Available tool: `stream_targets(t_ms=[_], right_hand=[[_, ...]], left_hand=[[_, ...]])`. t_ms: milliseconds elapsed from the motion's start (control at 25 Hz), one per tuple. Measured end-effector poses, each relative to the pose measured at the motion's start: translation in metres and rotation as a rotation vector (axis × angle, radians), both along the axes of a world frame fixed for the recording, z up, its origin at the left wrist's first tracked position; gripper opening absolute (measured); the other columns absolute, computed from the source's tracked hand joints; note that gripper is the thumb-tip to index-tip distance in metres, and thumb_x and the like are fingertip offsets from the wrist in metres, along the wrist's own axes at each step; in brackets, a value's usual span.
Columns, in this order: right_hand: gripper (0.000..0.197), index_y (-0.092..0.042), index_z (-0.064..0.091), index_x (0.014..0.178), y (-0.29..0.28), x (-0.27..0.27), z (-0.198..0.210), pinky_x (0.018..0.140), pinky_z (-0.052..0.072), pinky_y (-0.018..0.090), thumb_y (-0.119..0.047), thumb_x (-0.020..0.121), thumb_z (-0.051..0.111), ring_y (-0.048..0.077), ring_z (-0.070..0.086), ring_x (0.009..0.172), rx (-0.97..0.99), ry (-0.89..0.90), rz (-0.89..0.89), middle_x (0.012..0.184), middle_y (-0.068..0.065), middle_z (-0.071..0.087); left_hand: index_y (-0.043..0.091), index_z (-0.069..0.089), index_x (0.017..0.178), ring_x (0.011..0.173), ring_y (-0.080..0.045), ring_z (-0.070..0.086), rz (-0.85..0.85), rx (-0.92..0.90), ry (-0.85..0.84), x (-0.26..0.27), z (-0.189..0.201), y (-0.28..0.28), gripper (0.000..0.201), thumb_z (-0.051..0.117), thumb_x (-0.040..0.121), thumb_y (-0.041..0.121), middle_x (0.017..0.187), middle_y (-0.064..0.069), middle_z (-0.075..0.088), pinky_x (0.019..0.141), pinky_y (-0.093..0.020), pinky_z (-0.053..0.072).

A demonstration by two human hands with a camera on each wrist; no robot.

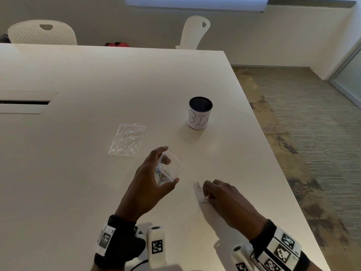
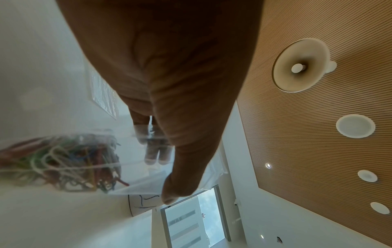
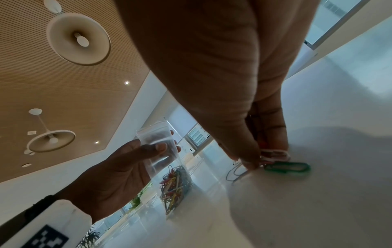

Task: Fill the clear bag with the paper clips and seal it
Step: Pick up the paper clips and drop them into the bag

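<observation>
**A:** Status of the clear bag (image 1: 169, 169)?

**B:** Held above the table (image 1: 97, 79), mouth open and facing up. The left hand (image 1: 148, 184) grips it near the top: thumb on the near wall, fingers curled round the far wall, seen through the plastic in the left wrist view. A tangle of coloured paper clips (image 3: 174, 182) sits at the bottom. The upper part is empty.

**A:** And the remaining clips?

**B:** A few lie on the table just right of the bag. The right hand (image 1: 224, 198) is down on them, thumb and fingertips (image 3: 250, 161) closed narrowly on a small cluster. A green clip (image 3: 287, 167) lies touching that cluster, at the fingertips. Whether it is in the pinch, I cannot tell.

**A:** Step in hand?

**B:** Filling, in my judgement near its end. Sealing has not started; the mouth is wide open.

**A:** Requirement for the next move?

**B:** Lift the pinched clips without dropping any, carry them over the mouth, release inside. The left hand should keep the mouth spread and level. Thin wire clips lying flat on a smooth top resist pickup; a nail under the edge will likely help.

**A:** Other items?

**B:** A second clear bag (image 1: 127, 139) lies flat beyond the left hand. A labelled cup (image 1: 199, 114) stands further out, well apart.
</observation>
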State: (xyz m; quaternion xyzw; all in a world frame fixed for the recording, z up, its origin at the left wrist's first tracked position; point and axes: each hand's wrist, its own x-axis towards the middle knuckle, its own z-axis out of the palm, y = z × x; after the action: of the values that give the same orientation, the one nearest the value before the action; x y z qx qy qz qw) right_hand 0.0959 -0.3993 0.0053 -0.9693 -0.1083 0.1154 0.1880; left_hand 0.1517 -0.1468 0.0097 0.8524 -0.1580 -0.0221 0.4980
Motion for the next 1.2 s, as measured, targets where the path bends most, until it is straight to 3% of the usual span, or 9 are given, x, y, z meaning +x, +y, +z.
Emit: stream_targets(t_ms=[120,280,400,560,640,760,960,1200], right_hand=[[0.017,-0.022,0.066,0.111,-0.001,0.004,-0.001,0.08,0.053,0.027,-0.011,0.099,0.059,0.016,0.063,0.091,-0.006,-0.005,0.004,0.107,-0.001,0.064],[0.013,-0.02,0.076,0.1,-0.011,0.015,0.005,0.08,0.058,0.028,-0.011,0.097,0.067,0.011,0.067,0.085,0.109,-0.042,-0.074,0.099,-0.002,0.069],[0.013,-0.021,0.075,0.089,-0.014,0.022,0.018,0.076,0.06,0.028,-0.008,0.091,0.075,0.01,0.07,0.073,0.393,-0.094,-0.172,0.085,-0.004,0.072],[0.006,-0.01,0.076,0.089,0.008,0.022,0.059,0.082,0.062,0.032,-0.004,0.089,0.075,0.026,0.075,0.077,0.935,-0.084,-0.269,0.082,0.008,0.077],[0.005,-0.007,0.076,0.091,0.028,0.023,0.07,0.079,0.062,0.027,-0.002,0.088,0.076,0.025,0.076,0.076,1.018,-0.173,-0.243,0.083,0.007,0.077],[0.007,-0.003,0.076,0.092,0.055,0.034,0.066,0.074,0.061,0.023,0.001,0.087,0.077,0.02,0.076,0.077,1.02,-0.305,-0.201,0.09,0.007,0.074],[0.009,-0.006,0.078,0.099,0.076,0.046,0.05,0.076,0.061,0.02,-0.004,0.09,0.076,0.008,0.073,0.086,0.789,-0.442,-0.019,0.099,0.002,0.073],[0.015,-0.012,0.08,0.103,0.072,0.05,0.054,0.078,0.062,0.025,-0.005,0.091,0.075,0.007,0.073,0.088,0.695,-0.482,0.025,0.099,0.001,0.077]], left_hand=[[0.039,0.036,0.147,0.107,-0.006,0.065,0.001,0.0,-0.001,0.001,0.0,0.001,0.083,0.086,0.081,0.027,0.122,0.015,0.059,0.083,-0.016,0.059],[0.039,0.036,0.147,0.106,-0.002,0.064,0.01,0.011,-0.006,0.0,0.0,0.002,0.084,0.086,0.081,0.028,0.122,0.017,0.059,0.081,-0.012,0.056],[0.039,0.036,0.147,0.106,-0.005,0.065,0.011,0.009,-0.007,-0.001,0.001,0.002,0.083,0.086,0.081,0.028,0.121,0.018,0.059,0.082,-0.015,0.057],[0.04,0.036,0.147,0.109,-0.003,0.064,0.015,0.018,-0.001,0.0,0.002,0.0,0.084,0.086,0.08,0.029,0.122,0.018,0.059,0.085,-0.015,0.057],[0.04,0.035,0.147,0.108,-0.003,0.064,0.017,0.026,0.008,-0.001,0.002,0.0,0.085,0.086,0.081,0.029,0.122,0.018,0.058,0.082,-0.011,0.056],[0.037,0.034,0.149,0.103,-0.005,0.066,0.019,0.031,0.02,-0.002,0.003,-0.001,0.085,0.086,0.082,0.028,0.122,0.018,0.057,0.077,-0.01,0.056],[0.036,0.033,0.15,0.107,-0.011,0.067,0.028,0.048,0.018,-0.002,0.003,0.001,0.085,0.085,0.082,0.032,0.131,0.014,0.057,0.082,-0.015,0.059],[0.034,0.035,0.15,0.109,-0.007,0.066,0.031,0.033,-0.001,-0.003,0.005,0.002,0.084,0.085,0.082,0.029,0.127,0.013,0.059,0.08,-0.01,0.056]])
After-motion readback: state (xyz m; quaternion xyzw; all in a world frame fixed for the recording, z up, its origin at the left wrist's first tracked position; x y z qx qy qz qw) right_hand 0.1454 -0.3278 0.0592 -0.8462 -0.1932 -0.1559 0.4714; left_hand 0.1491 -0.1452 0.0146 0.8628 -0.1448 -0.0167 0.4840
